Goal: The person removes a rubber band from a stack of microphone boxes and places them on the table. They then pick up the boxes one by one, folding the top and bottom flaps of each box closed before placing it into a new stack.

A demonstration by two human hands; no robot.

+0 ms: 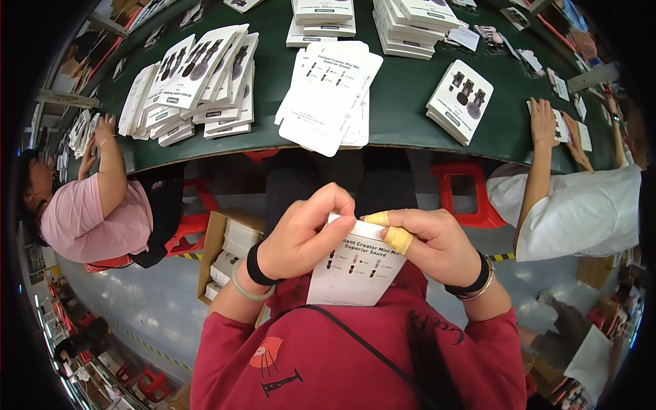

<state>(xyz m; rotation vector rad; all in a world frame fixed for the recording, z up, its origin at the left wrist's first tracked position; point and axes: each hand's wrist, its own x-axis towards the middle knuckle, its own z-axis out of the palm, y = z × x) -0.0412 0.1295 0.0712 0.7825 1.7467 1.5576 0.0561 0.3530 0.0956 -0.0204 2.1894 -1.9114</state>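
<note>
A flat white printed box [352, 273] with small microphone pictures hangs upright in front of my chest, its lower end against my red shirt. My left hand [307, 232] has thumb and bent fingers closed at its upper left corner. At the upper right corner my right hand [437, 246] pinches the same box; yellow tape wraps its thumb and a finger. Both hands meet near the top edge, where my fingers partly hide it. Beyond them, on the green table [403, 116], lies a fanned pile of white printed cards [331, 96] with rounded corners.
Stacked white boxes [198, 75] fill the table's left part; another small stack [461, 102] sits to the right. A carton [217, 253] of white packages stands by my left. People in pink [102, 212] and white [567, 212] work on either side. Red stools [465, 195] flank me.
</note>
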